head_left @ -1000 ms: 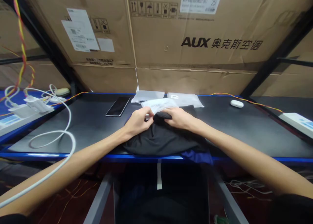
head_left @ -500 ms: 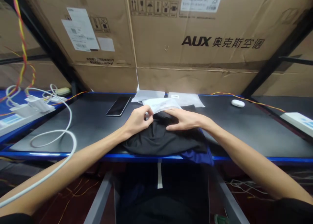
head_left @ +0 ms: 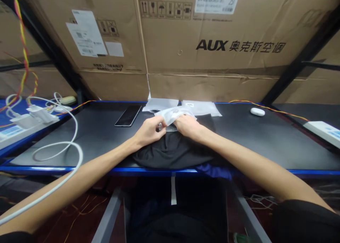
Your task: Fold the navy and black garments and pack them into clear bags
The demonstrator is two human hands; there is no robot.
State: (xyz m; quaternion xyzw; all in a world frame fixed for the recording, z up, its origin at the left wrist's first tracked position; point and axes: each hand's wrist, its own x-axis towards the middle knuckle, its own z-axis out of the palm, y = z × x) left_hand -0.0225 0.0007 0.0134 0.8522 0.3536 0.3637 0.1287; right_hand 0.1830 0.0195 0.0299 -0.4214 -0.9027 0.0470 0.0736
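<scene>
My left hand (head_left: 152,130) pinches the near left edge of a frosted white plastic bag (head_left: 174,112) between thumb and fingertips. At the bag's mouth is my right hand (head_left: 188,125), bent downward, its fingertips hidden in or behind the plastic. Black cloth (head_left: 170,151), loosely folded, lies under both hands and reaches the table's front edge. A dark blue piece of fabric (head_left: 215,170) hangs over that edge on the right. Behind the held bag lie two more frosted bags, one on the left (head_left: 162,103) and one with a small white label on the right (head_left: 203,108).
A phone (head_left: 128,116) lies left of the bags on the black tabletop (head_left: 255,140). A white earbud case (head_left: 257,112) sits to the right. Power strips with plugs (head_left: 39,117) and a looping white cable (head_left: 77,147) occupy the left. Large cardboard (head_left: 170,58) stands behind.
My right hand has moved slightly left off the black cloth into the bag's mouth, its fingers now bent and hidden. The bag's near edge is lifted more open. My left hand keeps its pinch.
</scene>
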